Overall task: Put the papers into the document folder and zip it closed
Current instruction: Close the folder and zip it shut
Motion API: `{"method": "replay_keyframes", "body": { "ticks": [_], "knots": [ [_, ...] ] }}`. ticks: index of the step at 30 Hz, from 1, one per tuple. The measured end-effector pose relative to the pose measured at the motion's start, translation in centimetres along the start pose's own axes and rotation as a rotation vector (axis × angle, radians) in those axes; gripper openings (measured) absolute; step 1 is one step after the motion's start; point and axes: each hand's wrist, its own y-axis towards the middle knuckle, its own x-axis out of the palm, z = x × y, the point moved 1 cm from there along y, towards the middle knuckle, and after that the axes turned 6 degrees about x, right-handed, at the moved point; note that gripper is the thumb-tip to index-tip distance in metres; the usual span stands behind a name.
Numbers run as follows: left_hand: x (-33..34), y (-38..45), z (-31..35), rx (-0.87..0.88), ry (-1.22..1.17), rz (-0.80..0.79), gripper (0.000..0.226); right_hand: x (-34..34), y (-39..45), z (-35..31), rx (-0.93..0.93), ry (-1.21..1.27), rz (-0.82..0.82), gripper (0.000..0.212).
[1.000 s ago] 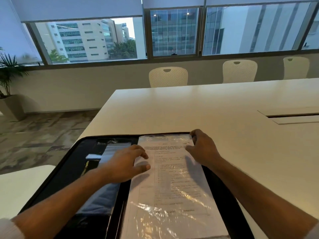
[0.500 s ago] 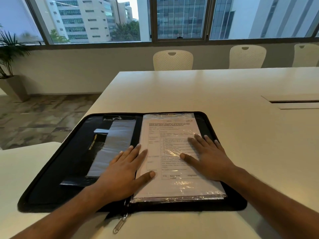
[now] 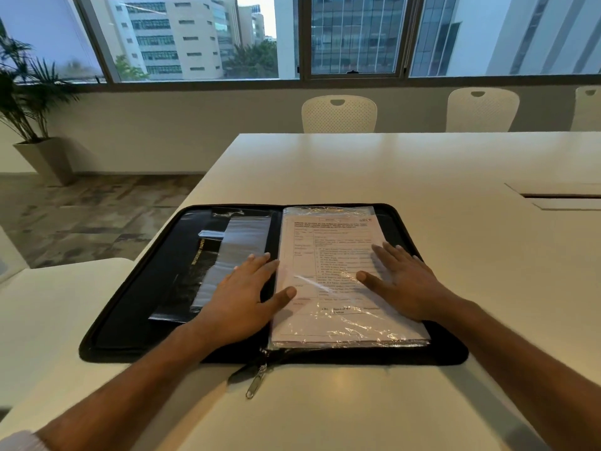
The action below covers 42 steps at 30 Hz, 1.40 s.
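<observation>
A black zip document folder (image 3: 136,314) lies open flat on the white table (image 3: 422,177). A stack of printed papers in clear plastic (image 3: 331,242) lies in its right half. My right hand (image 3: 401,281) rests flat on the papers with fingers spread. My left hand (image 3: 242,296) lies flat across the folder's spine, its thumb on the papers' left edge. The left half holds dark pockets and a clear plastic sleeve (image 3: 240,249). The metal zip pull (image 3: 257,382) hangs out on the table at the near edge.
White chairs (image 3: 338,113) stand along the table's far side, below the windows. A cable-hatch slot (image 3: 559,196) is set in the table at the right. A second white surface (image 3: 48,297) adjoins on the left; a potted plant (image 3: 29,102) stands on the floor.
Both hands slid from the papers' far end toward me and now lie flat with fingers spread. The view has tilted down, so the whole folder shows.
</observation>
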Motion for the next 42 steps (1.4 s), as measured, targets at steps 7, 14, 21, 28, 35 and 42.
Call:
{"method": "replay_keyframes", "body": {
  "ticks": [7,14,21,28,35,42],
  "knots": [
    [-2.7,-4.7,-5.2,-0.226,0.228,0.237,0.077,-0.2,-4.1,-3.1,-0.088,0.044,0.012,0.103],
    [-2.8,-8.6,-8.5,-0.629,0.281,0.304,0.091,0.4,-5.3,-4.7,-0.116,0.048,-0.02,0.099],
    [-4.8,-9.1,-10.3,-0.834,0.225,0.364,0.078,0.9,-5.1,-5.0,-0.107,0.0,-0.063,0.096],
    [-8.8,-10.6,-9.7,-0.467,-0.254,1.058,0.024,0.8,-4.8,-4.8,-0.116,0.018,-0.095,0.095],
    [-10.4,-9.8,-3.4,0.024,-0.732,1.362,0.04,0.6,-4.7,-4.8,-0.112,0.049,-0.103,0.091],
    [-9.5,-7.1,4.2,0.215,-0.966,1.236,0.08,-0.5,-5.3,-5.5,-0.073,0.218,-0.078,0.088]
  ]
}}
